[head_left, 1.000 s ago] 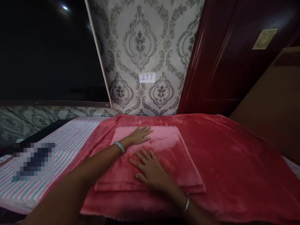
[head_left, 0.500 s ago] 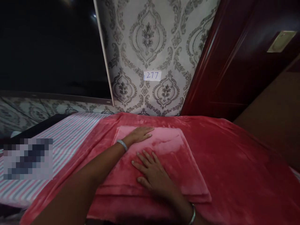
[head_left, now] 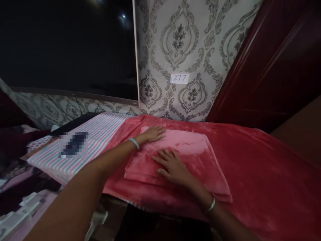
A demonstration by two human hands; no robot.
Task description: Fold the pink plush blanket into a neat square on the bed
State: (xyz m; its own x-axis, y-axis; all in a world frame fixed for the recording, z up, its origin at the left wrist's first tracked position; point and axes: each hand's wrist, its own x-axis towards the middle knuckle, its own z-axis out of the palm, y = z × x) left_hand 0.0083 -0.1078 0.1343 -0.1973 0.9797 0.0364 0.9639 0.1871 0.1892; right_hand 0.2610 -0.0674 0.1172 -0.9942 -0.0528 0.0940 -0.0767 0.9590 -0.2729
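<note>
A folded pinkish-red plush blanket [head_left: 195, 167] lies as a flat stack in front of me, its far part looking paler. My left hand [head_left: 153, 134] rests flat on its far left part, fingers stretched toward the right. Nearer to me, my right hand [head_left: 174, 167] lies on the middle of the blanket with its fingers spread. Neither hand grips anything. Beneath the folded blanket spreads a larger red plush cloth [head_left: 255, 167], draped over the surface.
A striped cloth [head_left: 100, 134] covers the left side, with a blurred-out dark object [head_left: 74, 144] on it. Behind stand a large black screen [head_left: 70, 50], a patterned wall with a "277" label [head_left: 179, 78], and a dark red door [head_left: 260, 73]. White items [head_left: 23, 209] sit low at left.
The view has shifted left and shows more of the striped cloth and the near edge. Both hands remain flat on the folded blanket, the right one a little farther up it.
</note>
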